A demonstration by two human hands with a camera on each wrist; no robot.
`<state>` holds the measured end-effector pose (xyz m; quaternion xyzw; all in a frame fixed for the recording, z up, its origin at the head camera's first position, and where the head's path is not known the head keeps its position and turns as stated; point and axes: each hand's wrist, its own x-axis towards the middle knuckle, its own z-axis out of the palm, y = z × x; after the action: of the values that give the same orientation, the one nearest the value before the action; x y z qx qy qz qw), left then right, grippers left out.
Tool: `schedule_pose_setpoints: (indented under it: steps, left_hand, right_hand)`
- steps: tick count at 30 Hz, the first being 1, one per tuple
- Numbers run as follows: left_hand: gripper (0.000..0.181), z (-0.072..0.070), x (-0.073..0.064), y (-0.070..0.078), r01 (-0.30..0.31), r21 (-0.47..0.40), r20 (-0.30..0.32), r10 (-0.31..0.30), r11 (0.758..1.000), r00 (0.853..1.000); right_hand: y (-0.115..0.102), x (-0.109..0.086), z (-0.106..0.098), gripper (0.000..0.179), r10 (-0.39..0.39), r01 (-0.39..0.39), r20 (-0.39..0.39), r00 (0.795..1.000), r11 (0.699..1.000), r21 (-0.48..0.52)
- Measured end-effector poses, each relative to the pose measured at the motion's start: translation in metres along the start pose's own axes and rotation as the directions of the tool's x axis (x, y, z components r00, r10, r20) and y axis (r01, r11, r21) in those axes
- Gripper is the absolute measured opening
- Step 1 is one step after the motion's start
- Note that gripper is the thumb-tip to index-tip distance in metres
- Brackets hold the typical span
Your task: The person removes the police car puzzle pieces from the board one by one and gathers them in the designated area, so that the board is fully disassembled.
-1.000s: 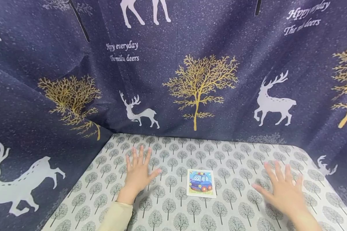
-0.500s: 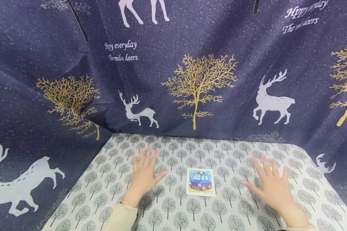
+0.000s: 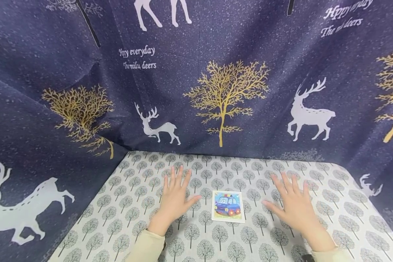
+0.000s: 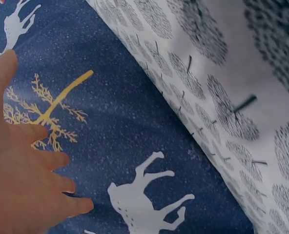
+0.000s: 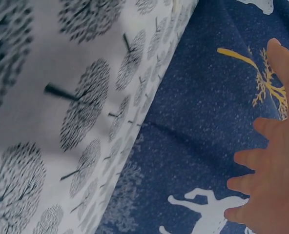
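Observation:
A square picture with a white border [image 3: 228, 206] lies flat on the tree-print cloth, showing a blue cartoon car with eyes and a red roof light. To its left is my left hand [image 3: 175, 198], fingers straight and spread, the thumb pointing toward the picture. My right hand [image 3: 293, 207] is spread the same way on the picture's right side. Neither hand touches the picture, and both hold nothing. In the left wrist view my left hand [image 4: 30, 175] shows at the left edge; in the right wrist view my right hand [image 5: 271, 165] shows at the right edge.
The table [image 3: 216, 238] wears a pale cloth printed with grey trees. Behind it and along its left side hangs a dark blue curtain [image 3: 196, 120] with white deer and golden trees, meeting the table's far edge.
Both hands have moved inward toward the picture, the left one to the right and the right one to the left, fingers staying spread. The picture has stayed in place.

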<state>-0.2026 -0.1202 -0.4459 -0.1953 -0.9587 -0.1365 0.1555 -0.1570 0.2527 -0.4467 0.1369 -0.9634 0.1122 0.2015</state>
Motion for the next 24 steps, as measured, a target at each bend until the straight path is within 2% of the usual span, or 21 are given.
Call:
schedule_pose_setpoints:
  steps: [4, 8, 13, 18, 24]
  left_hand:
    - [0.088, 0.005, 0.001, 0.005, -0.018, -0.016, -0.020, 0.018, 1.000, 1.000]
    - [0.085, 0.007, 0.003, 0.012, -0.037, -0.032, 0.004, 0.037, 0.999, 0.999]
    - [0.080, 0.009, 0.004, 0.022, -0.066, -0.091, 0.010, 0.067, 0.994, 0.998]
    - [0.075, 0.014, 0.001, 0.031, -0.100, -0.141, 0.005, 0.102, 0.985, 0.995]
    - [0.071, 0.022, -0.005, 0.041, -0.160, -0.153, 0.014, 0.164, 0.975, 0.986]
  right_hand:
    - [-0.007, 0.007, 0.001, 0.086, -0.026, 0.026, -0.008, 1.000, 0.999, 0.022]
    - [-0.013, 0.013, 0.003, 0.084, -0.039, 0.039, -0.005, 0.999, 0.998, 0.046]
    - [-0.021, 0.021, 0.005, 0.079, -0.045, 0.046, -0.011, 0.999, 0.995, 0.090]
    - [-0.029, 0.030, 0.009, 0.075, -0.050, 0.049, 0.000, 0.999, 0.987, 0.153]
    - [-0.037, 0.040, 0.014, 0.071, -0.071, 0.066, 0.018, 0.997, 0.976, 0.210]
